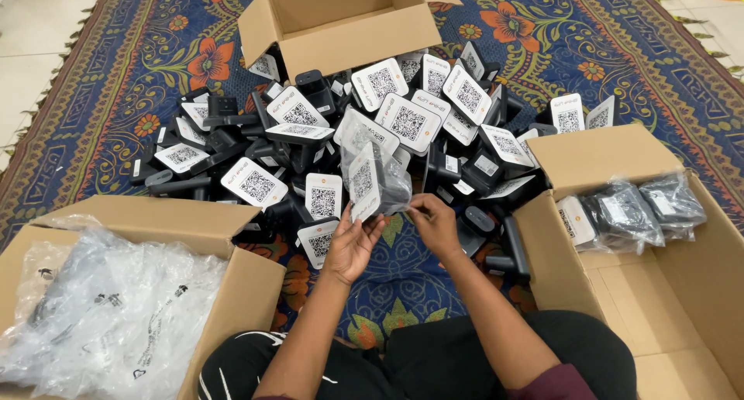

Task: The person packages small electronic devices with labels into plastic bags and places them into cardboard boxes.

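Bagged stand (372,179), a white code-printed card on a black base in a thin clear sleeve, sits at centre, at 12 o'clock from our hands. Our left hand (350,245) cups its lower edge, fingers half curled; our right hand (435,223) pinches the sleeve's loose corner. We judge it light and rigid inside slippery film, best held by the base. Loose stands (403,121) pile beyond on the carpet (116,74).

Blue floral rug (620,51), brown boxes (341,20), black-and-white stands (407,121).
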